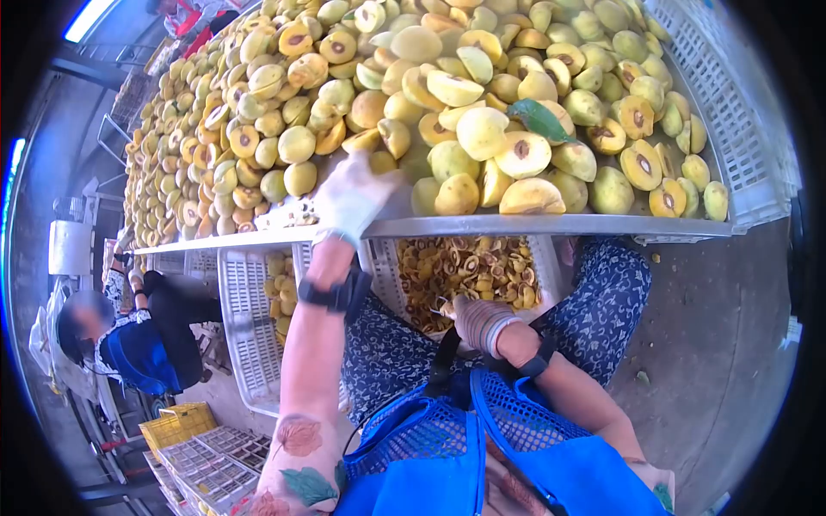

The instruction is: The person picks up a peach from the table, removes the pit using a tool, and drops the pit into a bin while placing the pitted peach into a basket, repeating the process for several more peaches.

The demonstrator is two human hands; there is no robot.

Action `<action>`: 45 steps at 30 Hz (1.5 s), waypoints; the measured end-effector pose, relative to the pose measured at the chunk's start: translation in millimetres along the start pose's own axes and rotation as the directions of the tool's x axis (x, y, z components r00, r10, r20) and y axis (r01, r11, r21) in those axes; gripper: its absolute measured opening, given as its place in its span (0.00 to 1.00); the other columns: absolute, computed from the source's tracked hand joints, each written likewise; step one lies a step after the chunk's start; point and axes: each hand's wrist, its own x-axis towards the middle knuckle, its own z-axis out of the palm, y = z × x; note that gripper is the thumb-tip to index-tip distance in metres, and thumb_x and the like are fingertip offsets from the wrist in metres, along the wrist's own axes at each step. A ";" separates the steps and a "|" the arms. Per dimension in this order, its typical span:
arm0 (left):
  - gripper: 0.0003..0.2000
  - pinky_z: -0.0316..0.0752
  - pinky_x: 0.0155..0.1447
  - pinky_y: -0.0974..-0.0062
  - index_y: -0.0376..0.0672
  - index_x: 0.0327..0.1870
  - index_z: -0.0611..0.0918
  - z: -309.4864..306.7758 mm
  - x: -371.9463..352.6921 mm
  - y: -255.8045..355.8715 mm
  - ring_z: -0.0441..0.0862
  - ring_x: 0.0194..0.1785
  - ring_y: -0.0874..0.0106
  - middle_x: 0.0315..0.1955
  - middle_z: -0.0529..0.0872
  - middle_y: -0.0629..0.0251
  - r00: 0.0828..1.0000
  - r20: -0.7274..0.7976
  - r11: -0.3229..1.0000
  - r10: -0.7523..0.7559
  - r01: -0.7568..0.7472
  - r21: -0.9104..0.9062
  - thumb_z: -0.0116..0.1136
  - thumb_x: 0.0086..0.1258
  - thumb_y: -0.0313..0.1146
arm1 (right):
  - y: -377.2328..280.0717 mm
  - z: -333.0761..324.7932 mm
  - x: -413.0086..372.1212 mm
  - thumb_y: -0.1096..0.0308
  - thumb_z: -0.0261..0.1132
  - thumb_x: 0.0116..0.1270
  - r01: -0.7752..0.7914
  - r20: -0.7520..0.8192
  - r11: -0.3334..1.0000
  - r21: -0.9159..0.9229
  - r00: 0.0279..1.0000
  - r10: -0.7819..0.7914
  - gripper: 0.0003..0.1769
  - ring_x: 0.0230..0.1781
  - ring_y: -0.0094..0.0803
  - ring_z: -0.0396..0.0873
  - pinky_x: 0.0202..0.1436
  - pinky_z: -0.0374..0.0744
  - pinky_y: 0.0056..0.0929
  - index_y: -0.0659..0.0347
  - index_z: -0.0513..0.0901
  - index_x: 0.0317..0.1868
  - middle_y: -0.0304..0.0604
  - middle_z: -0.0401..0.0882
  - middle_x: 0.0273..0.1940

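Observation:
My left hand (354,193), in a pale glove and smeared by motion, reaches over the near edge of a metal table (516,225). Its fingertips are right at the heaped yellow fruit (482,132), whole and halved, with brown pits or hollows showing in the cut faces. Lower down, my right hand (483,323) is closed in a striped glove above a white crate of cut fruit pieces (469,267). A small pale tip (446,309) pokes out at its fingers; I cannot tell what it belongs to.
A second white crate (258,331) holding fruit pieces stands left of my legs. A white perforated crate (718,95) borders the heap at right. Yellow and white crates (181,426) are stacked lower left. Another person (142,340) sits farther left along the table. A green leaf (540,119) lies on the fruit.

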 end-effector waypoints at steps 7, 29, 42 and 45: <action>0.25 0.73 0.52 0.68 0.37 0.46 0.75 11.1 22.1 -18.2 0.79 0.45 0.55 0.40 0.81 0.46 0.966 0.106 0.968 0.237 -0.245 0.064 0.62 0.48 0.41 | 3.7 -16.8 -2.1 0.65 0.51 0.62 0.012 0.016 0.997 0.070 1.000 -0.013 0.15 0.30 0.53 0.80 0.35 0.75 0.48 0.69 0.70 0.42 0.62 0.78 0.26; 0.19 0.73 0.53 0.55 0.39 0.51 0.71 -32.3 -148.6 -36.6 0.77 0.43 0.62 0.41 0.77 0.57 0.993 0.043 -0.697 -0.109 -0.045 -0.716 0.41 0.71 0.45 | -131.4 -31.9 -24.3 0.58 0.56 0.64 0.194 -0.641 0.941 -0.278 0.692 -0.332 0.15 0.18 0.47 0.77 0.20 0.75 0.42 0.64 0.68 0.35 0.53 0.74 0.16; 0.18 0.77 0.36 0.71 0.36 0.35 0.77 -31.7 -161.5 -28.0 0.79 0.30 0.68 0.29 0.80 0.60 0.972 -0.020 -0.427 -0.235 -0.121 -0.896 0.49 0.69 0.46 | -128.6 -34.8 -46.2 0.67 0.52 0.59 0.284 -0.445 0.889 -0.358 0.786 -0.430 0.11 0.22 0.44 0.79 0.24 0.77 0.39 0.67 0.76 0.31 0.53 0.77 0.22; 0.17 0.75 0.34 0.73 0.36 0.32 0.78 -30.9 -166.9 -19.8 0.79 0.30 0.70 0.28 0.81 0.60 0.949 -0.052 -0.305 -0.312 -0.152 -0.940 0.51 0.69 0.44 | -123.6 -29.4 -50.2 0.68 0.52 0.58 0.299 -0.480 0.913 -0.277 0.780 -0.401 0.11 0.23 0.44 0.79 0.25 0.77 0.39 0.67 0.78 0.29 0.54 0.77 0.23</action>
